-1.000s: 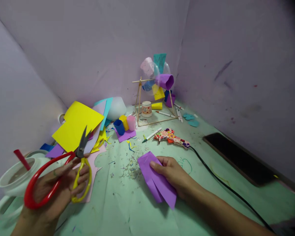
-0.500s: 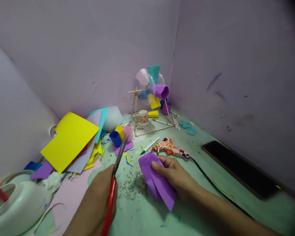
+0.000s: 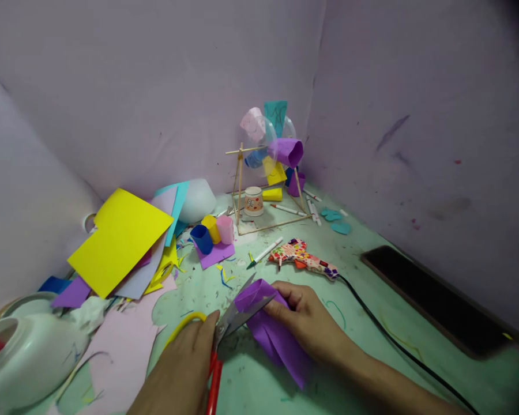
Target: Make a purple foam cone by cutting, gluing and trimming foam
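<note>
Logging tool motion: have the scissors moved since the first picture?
Yes: rightward, away from the yellow sheet and closer to the glue gun; scissors.

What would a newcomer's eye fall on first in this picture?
Probably the big yellow sheet on the left, and the colourful wheel on its stick frame at the back. In front, the left hand holds scissors, blades open at the purple paper in the right hand.
</note>
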Motion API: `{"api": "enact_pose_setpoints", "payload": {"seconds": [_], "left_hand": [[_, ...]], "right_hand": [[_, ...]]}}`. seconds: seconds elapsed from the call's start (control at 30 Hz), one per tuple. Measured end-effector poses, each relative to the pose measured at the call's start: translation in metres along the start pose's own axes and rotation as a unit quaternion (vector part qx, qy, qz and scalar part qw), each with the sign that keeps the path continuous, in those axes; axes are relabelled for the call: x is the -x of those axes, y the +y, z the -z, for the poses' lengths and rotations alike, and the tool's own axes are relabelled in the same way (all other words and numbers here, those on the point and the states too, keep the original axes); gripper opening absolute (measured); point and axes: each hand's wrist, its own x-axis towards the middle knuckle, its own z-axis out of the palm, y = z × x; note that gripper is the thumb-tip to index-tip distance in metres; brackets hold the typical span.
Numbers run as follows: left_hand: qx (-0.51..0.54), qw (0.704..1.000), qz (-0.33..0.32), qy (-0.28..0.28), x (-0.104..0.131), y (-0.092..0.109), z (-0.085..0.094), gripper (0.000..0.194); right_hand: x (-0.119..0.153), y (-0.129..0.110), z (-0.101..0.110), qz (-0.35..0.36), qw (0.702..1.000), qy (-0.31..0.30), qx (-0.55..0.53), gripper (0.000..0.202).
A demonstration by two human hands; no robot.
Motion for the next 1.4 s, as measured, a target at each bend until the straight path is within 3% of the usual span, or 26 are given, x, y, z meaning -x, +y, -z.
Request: {"api": "enact_pose_setpoints", "payload": {"seconds": [0.23, 0.37, 0.67, 1.4], "left_hand": [[0.012, 0.999, -0.034, -0.040, 0.004, 0.012, 0.012, 0.060], [-0.015, 0.999, -0.023, -0.030, 0.004, 0.016, 0.015, 0.053], [-0.060, 0.996, -0.019, -0.060, 0.008, 0.037, 0.028, 0.050], [-0.146, 0.983, -0.100, -0.055, 0.010, 0.016, 0.027, 0.050]], "right_hand": [[0.002, 0.001, -0.002, 0.021, 1.000, -0.011, 0.014, 0.028], [0.003, 0.002, -0.002, 0.002, 1.000, -0.015, 0.000, 0.026], [0.003, 0.003, 0.000, -0.036, 0.999, -0.010, -0.034, 0.030], [0.004, 0.009, 0.000, -0.055, 0.996, -0.020, -0.072, 0.029]]}}
